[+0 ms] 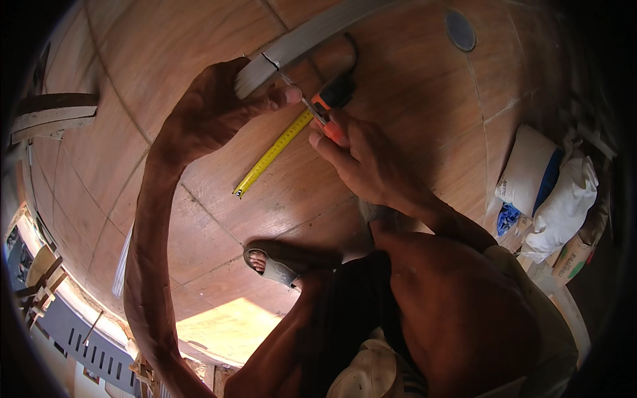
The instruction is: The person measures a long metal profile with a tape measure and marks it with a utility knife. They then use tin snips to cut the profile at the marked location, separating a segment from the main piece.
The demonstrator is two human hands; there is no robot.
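My left hand [229,93] is closed round the near end of a long pale grey strip [318,33], its thumb reaching toward the right. A short dark line crosses the strip close to that hand. In my right hand [371,156] I grip a red-handled tool [336,133] with a narrow metal front part. The tool's thin tip lies beside the strip near the dark line; its exact kind is not clear. Just beyond the right hand is an orange and black tape measure [335,93]. Its yellow blade [273,156] stretches out over the floor.
Brown tiles [219,172] cover the floor, with a round grey disc [460,30] at the far right. White sacks [561,205] and cardboard are piled on the right. Wooden pieces [56,116] stand at the left. My sandalled foot [269,265] is below the tape blade.
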